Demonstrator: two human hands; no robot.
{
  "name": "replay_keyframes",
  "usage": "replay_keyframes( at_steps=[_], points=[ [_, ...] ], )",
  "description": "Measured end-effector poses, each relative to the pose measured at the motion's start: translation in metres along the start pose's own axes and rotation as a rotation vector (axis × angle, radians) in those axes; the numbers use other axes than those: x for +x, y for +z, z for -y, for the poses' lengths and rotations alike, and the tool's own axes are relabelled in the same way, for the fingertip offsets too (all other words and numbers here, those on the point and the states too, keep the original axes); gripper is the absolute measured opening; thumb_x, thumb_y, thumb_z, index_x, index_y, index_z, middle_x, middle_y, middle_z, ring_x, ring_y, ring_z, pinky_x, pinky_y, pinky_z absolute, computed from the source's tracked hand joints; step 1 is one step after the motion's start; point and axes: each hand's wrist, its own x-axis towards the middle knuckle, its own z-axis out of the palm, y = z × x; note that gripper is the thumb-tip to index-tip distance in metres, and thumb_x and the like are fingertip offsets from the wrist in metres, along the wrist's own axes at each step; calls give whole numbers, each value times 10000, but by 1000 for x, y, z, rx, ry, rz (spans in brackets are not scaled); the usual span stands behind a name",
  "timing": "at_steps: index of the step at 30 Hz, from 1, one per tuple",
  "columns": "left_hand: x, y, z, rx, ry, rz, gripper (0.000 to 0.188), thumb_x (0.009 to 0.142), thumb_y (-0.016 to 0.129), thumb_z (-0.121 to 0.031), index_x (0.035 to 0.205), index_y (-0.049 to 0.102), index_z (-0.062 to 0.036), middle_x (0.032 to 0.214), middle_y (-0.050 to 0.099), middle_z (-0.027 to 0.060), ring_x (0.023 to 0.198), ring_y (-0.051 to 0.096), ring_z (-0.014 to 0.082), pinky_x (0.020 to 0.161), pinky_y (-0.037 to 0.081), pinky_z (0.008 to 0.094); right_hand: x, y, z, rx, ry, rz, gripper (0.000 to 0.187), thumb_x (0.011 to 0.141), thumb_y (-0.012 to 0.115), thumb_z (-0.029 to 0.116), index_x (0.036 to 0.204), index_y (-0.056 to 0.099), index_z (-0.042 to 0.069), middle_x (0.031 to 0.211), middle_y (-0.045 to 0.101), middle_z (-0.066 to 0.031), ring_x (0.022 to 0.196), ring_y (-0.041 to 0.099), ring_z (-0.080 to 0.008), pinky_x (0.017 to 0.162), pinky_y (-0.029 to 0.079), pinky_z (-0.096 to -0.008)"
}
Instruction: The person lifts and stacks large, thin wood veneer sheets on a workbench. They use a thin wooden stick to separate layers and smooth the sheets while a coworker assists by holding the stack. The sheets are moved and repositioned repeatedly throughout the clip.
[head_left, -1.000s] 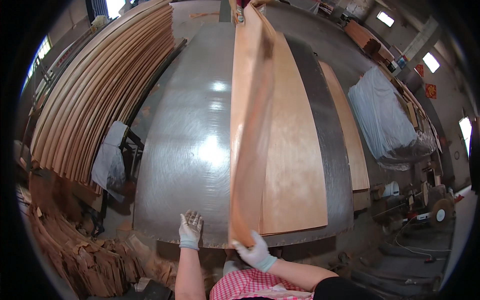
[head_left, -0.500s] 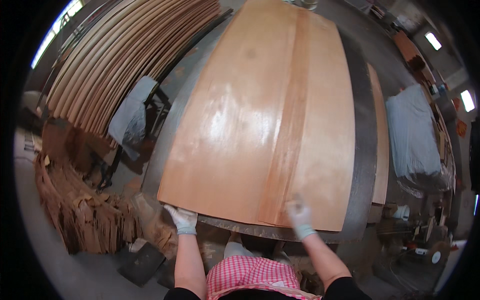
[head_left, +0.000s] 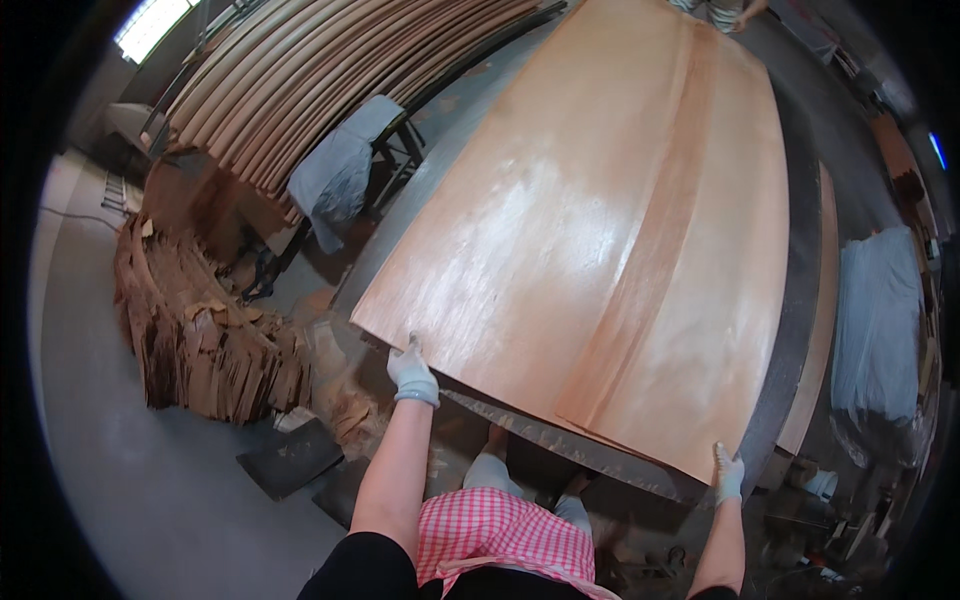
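A large, pale wood veneer sheet [head_left: 520,270] lies in front of me, with a redder strip of veneer [head_left: 650,260] running lengthwise over its right half. At the near edge, left of the middle, my left hand [head_left: 413,373] in a white glove grips the sheet, thumb on top and fingers hidden beneath. My right hand [head_left: 729,473], gloved too, pinches the sheet's near right corner, thumb on top. Under the sheet shows the dark edge of a board or table [head_left: 800,250].
Stacked curved sheets [head_left: 330,80] stand at the far left beside plastic wrapping [head_left: 345,160]. Torn veneer scraps [head_left: 210,330] are heaped at the left. Another person's hand [head_left: 745,18] shows at the far end. Plastic-wrapped goods [head_left: 878,320] stand at the right.
My right hand has gone from the redder strip's near end to the sheet's right corner and closed on it. My left hand keeps hold of the near edge. The view has shifted; a person appears at the far end.
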Motion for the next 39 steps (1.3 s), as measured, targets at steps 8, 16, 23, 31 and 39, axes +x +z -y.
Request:
replay_keyframes(
  at_steps=[8, 16, 23, 31, 39],
  points=[
    [76, -25, -23, 442, 62, -118, 461, 888, 817, -289, 1059, 647, 105, 1077, 715, 201, 917, 639, 269, 884, 509, 379, -105, 63, 110, -127, 81, -23, 616, 932, 770, 171, 1382, 465, -120, 1344, 589, -175, 1190, 597, -226, 1062, 487, -347],
    [163, -59, -9, 419, -236, -109, 683, 883, 793, -381, 1308, 572, 107, 1302, 639, 259, 1200, 609, 346, 1018, 477, 440, -83, 91, -9, -605, 157, 32, 553, 935, 746, 316, 1266, 593, -100, 1169, 706, -203, 1064, 673, -304, 942, 508, -377],
    [-48, -13, -25, 828, 330, 613, 682, 882, 780, -317, 1384, 515, 62, 1198, 649, 254, 1055, 675, 354, 969, 522, 433, -108, 148, 15, -1000, -391, -60, 645, 883, 726, 249, 1433, 509, -8, 1474, 514, -232, 1393, 430, -409, 1191, 320, -492],
    [-141, 10, 11, 1231, 546, 747, 804, 810, 799, -503, 1349, 532, 31, 1133, 704, 250, 1073, 693, 343, 921, 544, 405, -112, 238, 52, -645, -653, 205, 561, 895, 702, 162, 1412, 536, 20, 1459, 538, -198, 1365, 469, -392, 1163, 362, -489],
    [-125, -9, -5, 1404, 828, 726, 771, 781, 810, -482, 1302, 576, 35, 1266, 635, 272, 1100, 653, 373, 944, 521, 420, -122, 283, 56, -515, -938, 484, 621, 885, 732, 302, 1402, 540, 15, 1417, 558, -219, 1307, 528, -394, 1179, 344, -515]
  ],
)
